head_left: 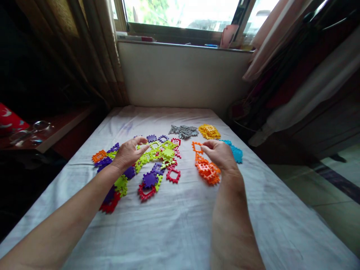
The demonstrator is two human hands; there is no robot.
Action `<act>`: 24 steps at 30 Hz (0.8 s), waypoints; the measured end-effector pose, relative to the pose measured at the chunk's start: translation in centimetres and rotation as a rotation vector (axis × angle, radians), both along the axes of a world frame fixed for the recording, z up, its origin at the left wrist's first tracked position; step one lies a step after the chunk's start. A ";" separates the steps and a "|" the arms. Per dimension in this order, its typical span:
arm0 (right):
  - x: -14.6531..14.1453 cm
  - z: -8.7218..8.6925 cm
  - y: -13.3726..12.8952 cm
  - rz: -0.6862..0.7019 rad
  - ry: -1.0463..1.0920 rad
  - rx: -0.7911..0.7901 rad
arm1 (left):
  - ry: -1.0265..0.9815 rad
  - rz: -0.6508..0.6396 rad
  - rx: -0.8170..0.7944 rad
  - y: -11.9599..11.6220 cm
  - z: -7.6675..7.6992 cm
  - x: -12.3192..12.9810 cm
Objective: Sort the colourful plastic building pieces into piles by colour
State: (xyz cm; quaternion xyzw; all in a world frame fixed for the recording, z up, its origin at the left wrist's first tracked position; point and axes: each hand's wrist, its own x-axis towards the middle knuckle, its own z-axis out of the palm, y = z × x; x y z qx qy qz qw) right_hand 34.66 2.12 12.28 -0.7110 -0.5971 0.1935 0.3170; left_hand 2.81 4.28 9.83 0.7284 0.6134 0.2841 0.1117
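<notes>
Between the thumb and fingers of my right hand [221, 154] is an orange square frame piece [194, 147] with notched edges. Just below it lies a pile of orange notched pieces [208, 170]; beyond the hand, a blue pile [236, 153] is partly hidden. My left hand [129, 152] hovers over the mixed pieces, thumb and fingers apart, with nothing visible in it. Near its fingertips are lime-green pieces [168, 154], purple pieces [150, 179] and a red square frame [168, 175]. Left of that hand sits another orange piece [99, 155]; the hand and forearm cover some pieces.
Grey pieces [184, 131] and a yellow pile [209, 131] lie at the far side of the white-sheeted surface [180, 225]. A wooden side table [64, 129] with a glass item stands left. Hanging cloths [298, 86] are at the right, under a window ledge [180, 44] ahead.
</notes>
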 end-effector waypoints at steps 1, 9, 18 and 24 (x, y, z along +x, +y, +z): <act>1.3 -0.1 -0.1 -0.101 -0.059 -0.039 | 0.088 0.076 -0.025 0.6 -0.2 -1.3; 4.7 -1.7 -0.1 -0.300 -0.231 -0.212 | 0.494 0.340 -0.178 2.9 -2.2 -9.6; 4.6 -2.5 0.2 -0.208 -0.275 -0.282 | 0.534 0.288 -0.265 4.2 -3.6 -10.4; 4.6 -2.5 0.1 -0.083 -0.202 -0.285 | 0.551 0.299 -0.277 5.3 -4.3 -9.7</act>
